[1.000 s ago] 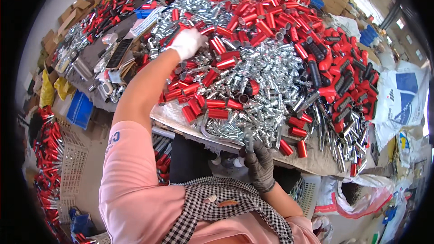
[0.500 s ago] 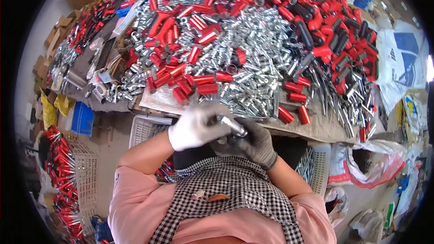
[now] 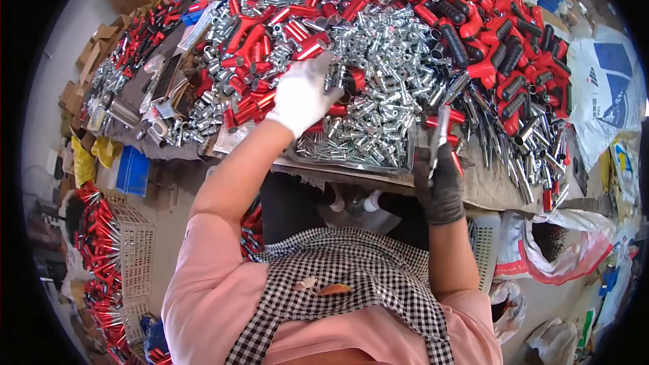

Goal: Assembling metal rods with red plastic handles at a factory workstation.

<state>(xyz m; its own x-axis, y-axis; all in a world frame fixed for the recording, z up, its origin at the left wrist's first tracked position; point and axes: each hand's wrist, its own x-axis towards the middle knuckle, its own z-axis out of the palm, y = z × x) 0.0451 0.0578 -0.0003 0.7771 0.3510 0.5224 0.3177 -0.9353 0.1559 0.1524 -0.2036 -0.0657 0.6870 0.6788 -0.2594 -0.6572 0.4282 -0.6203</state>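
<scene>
spread wide, hovers with left hand (image 3: 302,98) just left of metal fittings (image 3: 385,61); grips silver tube (image 3: 443,125) in right hand (image 3: 441,186), with long axis pointing roughly ahead.

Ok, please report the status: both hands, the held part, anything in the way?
Left hand over small metal fittings, grip unclear. Right hand gripping silver metal piece. Red tubes lie just beyond it.
</scene>
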